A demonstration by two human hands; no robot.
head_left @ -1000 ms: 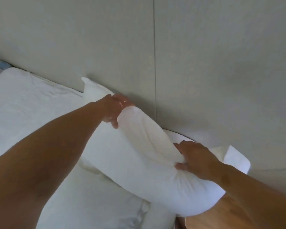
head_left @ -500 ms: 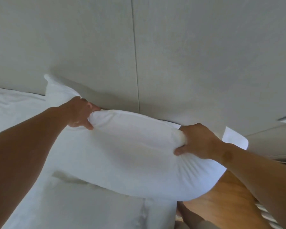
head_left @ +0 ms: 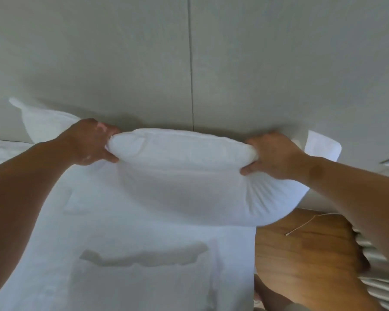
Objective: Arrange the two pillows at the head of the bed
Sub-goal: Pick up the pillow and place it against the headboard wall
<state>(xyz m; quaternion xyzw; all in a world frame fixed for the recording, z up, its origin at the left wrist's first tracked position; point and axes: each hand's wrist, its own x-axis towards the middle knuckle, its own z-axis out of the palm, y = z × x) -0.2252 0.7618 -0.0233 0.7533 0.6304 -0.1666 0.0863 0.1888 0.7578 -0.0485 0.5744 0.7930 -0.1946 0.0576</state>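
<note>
One white pillow [head_left: 184,176] lies across the head of the bed [head_left: 133,265], its top edge against the grey headboard [head_left: 189,63]. My left hand [head_left: 90,142] pinches the pillow's upper left part and my right hand [head_left: 276,153] grips its upper right part. Both pillow corners stick out past my hands, one at the far left and one at the far right. The pillow's right end hangs past the bed's right edge. I cannot see a second pillow as a separate thing.
White bedding covers the bed below the pillow, with a folded crease near the bottom. A wooden floor [head_left: 301,254] lies to the right of the bed, with a thin cord [head_left: 301,225] on it. Grey fabric [head_left: 373,254] hangs at the right edge.
The pillow has swung from a slant to level against the headboard. My hands have moved apart along its top edge, and my view has shifted to face the headboard squarely.
</note>
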